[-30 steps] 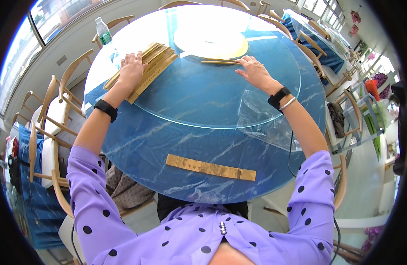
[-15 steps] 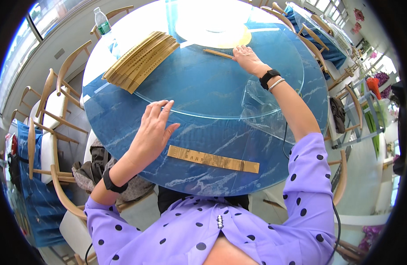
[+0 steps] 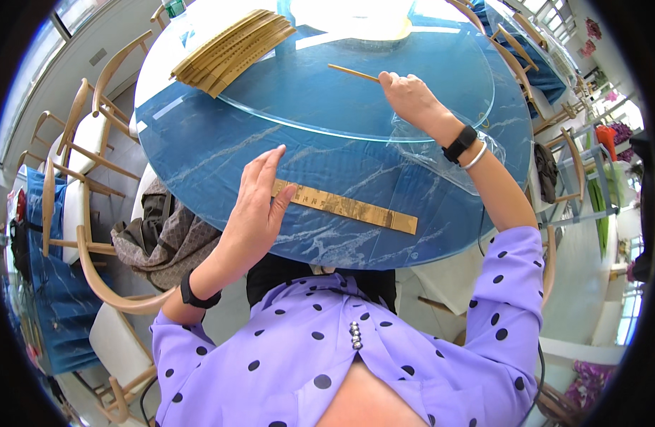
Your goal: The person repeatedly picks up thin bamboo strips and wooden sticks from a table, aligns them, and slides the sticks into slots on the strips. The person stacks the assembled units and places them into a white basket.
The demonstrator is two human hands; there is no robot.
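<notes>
My right hand (image 3: 413, 99) is closed on one end of thin wooden chopsticks (image 3: 352, 72), which point left over the glass turntable. Now they look like a single stick. My left hand (image 3: 260, 188) is open with its fingers stretched out, at the left end of a flat gold-brown paper chopstick sleeve (image 3: 356, 206). Its thumb overlaps that end; whether it touches the paper I cannot tell. The sleeve lies near the table's front edge, slanting down to the right, with dark print on it. A fanned stack of similar sleeves (image 3: 231, 53) lies at the far left.
The round table (image 3: 199, 156) has a blue marbled cover, with a glass turntable (image 3: 327, 107) on top. Clear plastic wrap (image 3: 448, 160) lies under my right forearm. A bottle (image 3: 174, 8) stands at the back left. Wooden chairs (image 3: 86, 149) and a patterned bag (image 3: 160, 235) are on the left.
My right hand has come nearer to me over the table with the chopsticks. My left hand has come down to the single sleeve's left end. The view has tilted, shifting the table upward.
</notes>
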